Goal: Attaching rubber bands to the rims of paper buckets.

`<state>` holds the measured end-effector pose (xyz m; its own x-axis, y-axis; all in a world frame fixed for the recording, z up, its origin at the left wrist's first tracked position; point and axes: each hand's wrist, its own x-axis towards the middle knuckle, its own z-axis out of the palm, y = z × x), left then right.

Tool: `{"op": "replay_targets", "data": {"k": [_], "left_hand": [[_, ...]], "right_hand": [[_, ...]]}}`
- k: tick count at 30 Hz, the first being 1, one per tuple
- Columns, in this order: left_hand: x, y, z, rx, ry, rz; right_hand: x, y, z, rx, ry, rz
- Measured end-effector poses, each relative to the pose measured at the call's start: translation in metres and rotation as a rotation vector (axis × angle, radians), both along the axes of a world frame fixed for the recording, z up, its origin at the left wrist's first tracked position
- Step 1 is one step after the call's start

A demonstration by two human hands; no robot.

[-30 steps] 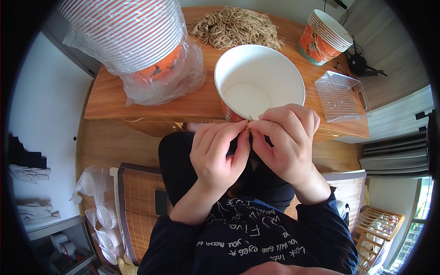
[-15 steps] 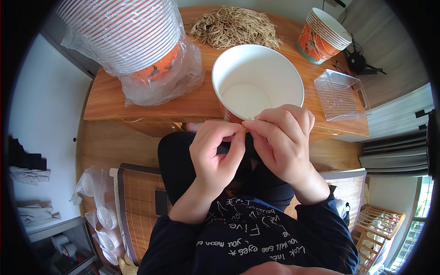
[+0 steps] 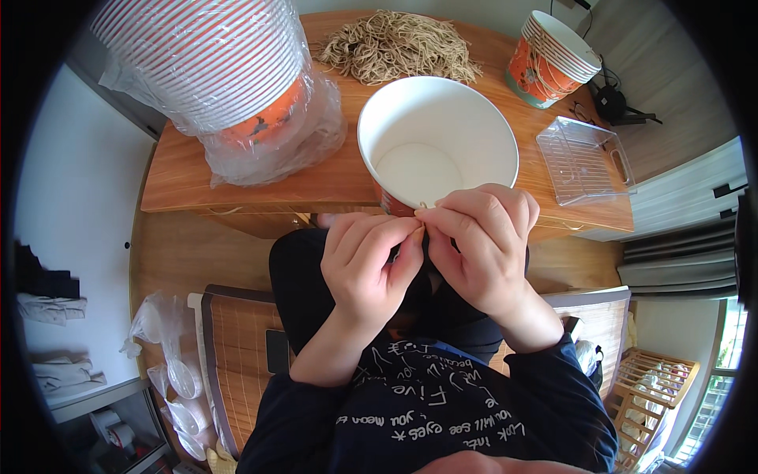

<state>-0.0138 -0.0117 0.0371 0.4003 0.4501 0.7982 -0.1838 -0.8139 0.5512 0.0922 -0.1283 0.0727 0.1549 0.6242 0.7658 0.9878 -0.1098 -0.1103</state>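
Observation:
A large white-lined paper bucket stands at the desk's near edge, its open mouth toward me. At its near rim, my left hand and my right hand meet, both with thumb and forefinger pinched. A small tan loop of cord pokes up between the fingertips; most of it is hidden by them. A heap of loose tan cords lies behind the bucket.
On the wooden desk, a tall stack of buckets in clear plastic rises at the left. Farther right are nested buckets with cord handles, a clear plastic tray, glasses and a black device.
Both hands stay pinched at the bucket's near rim, with only slight finger movement. The cord loop shows a little more above the fingertips. The view has shifted slightly.

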Motion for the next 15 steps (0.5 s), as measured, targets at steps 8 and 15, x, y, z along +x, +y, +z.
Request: {"op": "replay_targets", "data": {"k": [8, 15], "left_hand": [[0.004, -0.004, -0.003, -0.1, 0.029, -0.01], [0.005, -0.013, -0.016, -0.752, -0.056, -0.359]], "right_hand": [[0.0, 0.003, -0.001, -0.019, 0.049, -0.025], [0.0, 0.002, 0.0, -0.027, 0.084, -0.006]]}}
